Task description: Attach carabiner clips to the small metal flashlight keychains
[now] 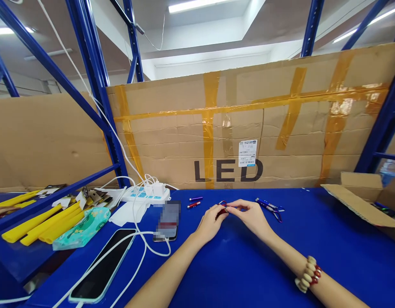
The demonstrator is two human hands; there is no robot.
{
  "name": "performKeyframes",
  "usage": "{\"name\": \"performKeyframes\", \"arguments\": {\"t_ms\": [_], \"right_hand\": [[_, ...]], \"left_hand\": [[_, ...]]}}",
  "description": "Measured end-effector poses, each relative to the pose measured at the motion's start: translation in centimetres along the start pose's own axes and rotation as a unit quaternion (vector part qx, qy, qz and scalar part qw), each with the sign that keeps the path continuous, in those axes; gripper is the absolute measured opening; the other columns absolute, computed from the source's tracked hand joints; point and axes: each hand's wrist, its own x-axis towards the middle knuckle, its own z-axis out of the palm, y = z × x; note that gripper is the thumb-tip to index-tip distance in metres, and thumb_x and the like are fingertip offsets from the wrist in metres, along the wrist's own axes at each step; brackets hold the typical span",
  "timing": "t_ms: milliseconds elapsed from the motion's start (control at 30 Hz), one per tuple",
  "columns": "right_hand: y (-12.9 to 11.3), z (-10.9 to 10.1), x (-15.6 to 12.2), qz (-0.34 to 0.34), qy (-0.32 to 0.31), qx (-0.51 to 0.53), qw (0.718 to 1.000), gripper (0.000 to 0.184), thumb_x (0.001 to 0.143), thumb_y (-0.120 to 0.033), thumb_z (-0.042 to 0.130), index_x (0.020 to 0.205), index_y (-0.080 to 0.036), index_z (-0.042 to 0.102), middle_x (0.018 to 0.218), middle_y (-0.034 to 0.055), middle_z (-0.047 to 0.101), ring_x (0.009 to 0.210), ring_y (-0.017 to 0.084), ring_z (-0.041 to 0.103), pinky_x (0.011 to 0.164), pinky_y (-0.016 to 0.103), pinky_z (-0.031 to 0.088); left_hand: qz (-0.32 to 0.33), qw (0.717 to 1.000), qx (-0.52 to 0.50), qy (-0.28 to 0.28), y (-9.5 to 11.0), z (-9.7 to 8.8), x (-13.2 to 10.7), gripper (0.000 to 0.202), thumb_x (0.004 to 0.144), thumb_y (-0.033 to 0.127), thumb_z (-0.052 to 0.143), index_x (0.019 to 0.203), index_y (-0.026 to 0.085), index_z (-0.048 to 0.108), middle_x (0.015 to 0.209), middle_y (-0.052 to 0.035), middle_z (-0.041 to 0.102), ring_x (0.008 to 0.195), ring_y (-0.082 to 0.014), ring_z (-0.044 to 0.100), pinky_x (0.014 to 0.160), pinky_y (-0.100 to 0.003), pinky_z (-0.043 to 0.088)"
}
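Observation:
Both my hands meet over the middle of the blue table [248, 265]. My left hand [210, 221] is closed around a small red keychain flashlight [221, 209] with a carabiner clip. My right hand [251, 215] pinches the clip end of the same item from the right. A beaded bracelet [308, 273] sits on my right wrist. Just beyond my hands lie two loose small flashlights [194, 202], and a small bunch of blue and purple ones [270, 208] lies to the right.
A large taped cardboard sheet marked LED [229, 171] stands behind the table. An open cardboard box [364, 201] is at the right. At the left are a white power strip [146, 194], two charging phones [102, 267], a tissue pack [81, 229] and yellow strips [40, 222].

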Motion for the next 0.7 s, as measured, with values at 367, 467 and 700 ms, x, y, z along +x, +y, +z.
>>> {"name": "performKeyframes", "arguments": {"t_ms": [367,467,700], "right_hand": [[0.6,-1.5,0.6,-0.022,-0.093,-0.068,0.993,0.03,0.071,-0.043,0.058,0.076,-0.015,0.069,0.075,0.0047,0.064,0.057,0.01,0.048,0.054,0.023,0.036],[0.8,-1.8,0.8,0.028,-0.114,-0.051,0.992,0.036,0.064,-0.046,0.063,0.073,-0.012,0.068,0.065,0.0046,0.062,0.051,0.009,0.044,0.048,0.023,0.033],[0.9,-2.5,0.7,0.051,-0.195,-0.003,0.98,0.028,0.059,-0.04,0.068,0.063,-0.012,0.066,0.064,0.0034,0.062,0.056,0.01,0.052,0.055,0.023,0.04]], "left_hand": [[-0.008,1.0,0.011,-0.012,0.4,-0.2,-0.1,0.026,0.084,0.032,0.044,0.101,0.021,0.06,0.097,-0.0032,0.063,0.086,-0.0175,0.056,0.08,-0.028,0.041],[0.004,0.999,0.034,-0.016,0.6,-0.3,-0.3,0.025,0.085,0.032,0.042,0.098,0.021,0.061,0.096,-0.0025,0.063,0.083,-0.0169,0.056,0.074,-0.026,0.041],[0.036,0.989,0.128,-0.059,2.2,-0.8,-1.4,0.023,0.086,0.031,0.039,0.083,0.02,0.06,0.079,-0.0025,0.062,0.07,-0.0155,0.057,0.059,-0.022,0.036]]}}
